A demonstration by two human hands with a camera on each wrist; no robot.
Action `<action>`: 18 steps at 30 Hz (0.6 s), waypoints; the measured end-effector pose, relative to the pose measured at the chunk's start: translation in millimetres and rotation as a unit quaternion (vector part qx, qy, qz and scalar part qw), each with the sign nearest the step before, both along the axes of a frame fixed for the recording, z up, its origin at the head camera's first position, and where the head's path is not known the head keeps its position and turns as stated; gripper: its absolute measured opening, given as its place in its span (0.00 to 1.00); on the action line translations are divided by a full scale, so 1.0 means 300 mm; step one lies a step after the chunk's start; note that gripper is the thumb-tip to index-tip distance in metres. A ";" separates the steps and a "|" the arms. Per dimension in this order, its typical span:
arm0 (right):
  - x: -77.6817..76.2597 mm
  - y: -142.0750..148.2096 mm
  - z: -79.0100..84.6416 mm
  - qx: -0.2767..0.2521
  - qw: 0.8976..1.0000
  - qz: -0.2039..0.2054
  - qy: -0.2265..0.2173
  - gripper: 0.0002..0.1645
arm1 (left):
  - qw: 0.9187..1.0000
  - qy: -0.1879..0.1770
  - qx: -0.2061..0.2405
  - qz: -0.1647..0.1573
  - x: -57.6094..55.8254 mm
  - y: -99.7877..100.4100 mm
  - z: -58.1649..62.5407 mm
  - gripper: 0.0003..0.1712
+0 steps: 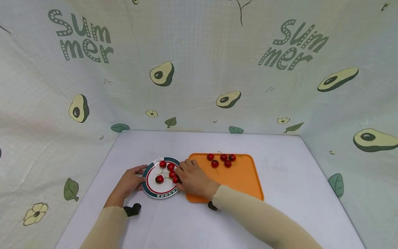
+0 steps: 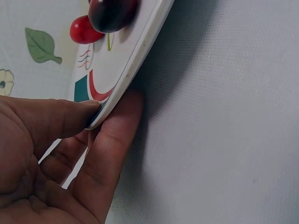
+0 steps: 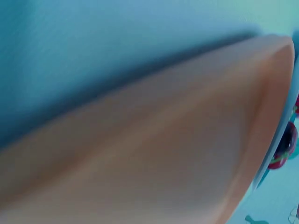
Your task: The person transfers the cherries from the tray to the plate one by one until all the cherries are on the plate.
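Left hand [image 1: 132, 179], clamped on plate [image 1: 164, 187] at nine o'clock; right hand [image 1: 194, 177] by cherries [image 1: 172, 174] at three, grip I cannot tell.
Left wrist view only: finger [image 2: 108, 147] beneath rim [image 2: 130, 70]. Tray [image 1: 233, 180] edge, three o'clock; table [image 1: 286, 180] beyond.

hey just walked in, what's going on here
A person's left hand pinches the rim of a round plate with several red cherries on it. Their right hand is at the opposite side of the plate, close to the fruit; whether it grips one is hidden. Five more cherries lie toward the far edge of the orange tray beside the plate.
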State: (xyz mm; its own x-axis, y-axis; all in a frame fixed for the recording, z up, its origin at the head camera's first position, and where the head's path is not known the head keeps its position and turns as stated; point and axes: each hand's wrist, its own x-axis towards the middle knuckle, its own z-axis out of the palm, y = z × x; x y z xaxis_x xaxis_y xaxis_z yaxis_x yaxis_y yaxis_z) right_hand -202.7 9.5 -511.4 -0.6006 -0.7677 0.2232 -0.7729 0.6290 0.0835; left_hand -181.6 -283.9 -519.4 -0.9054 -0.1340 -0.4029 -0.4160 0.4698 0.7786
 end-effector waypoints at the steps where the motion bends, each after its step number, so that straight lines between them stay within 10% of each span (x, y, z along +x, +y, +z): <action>1: 0.001 -0.006 -0.004 0.001 1.000 0.001 -0.002 0.22 | 1.000 0.000 0.001 0.000 0.000 0.000 -0.001 0.37; 18: 0.007 -0.052 -0.030 0.013 1.000 -0.001 -0.007 0.24 | 1.000 -0.007 0.007 0.005 -0.006 -0.006 -0.004 0.37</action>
State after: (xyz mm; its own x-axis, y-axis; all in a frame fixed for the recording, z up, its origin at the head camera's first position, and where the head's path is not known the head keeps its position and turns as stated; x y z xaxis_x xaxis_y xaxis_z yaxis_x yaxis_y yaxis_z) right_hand -200.6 -6.0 -520.6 -0.6048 -0.7719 0.1959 -0.7729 0.6282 0.0892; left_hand -183.5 -285.6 -520.5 -0.8986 -0.1376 -0.4166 -0.4309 0.4552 0.7791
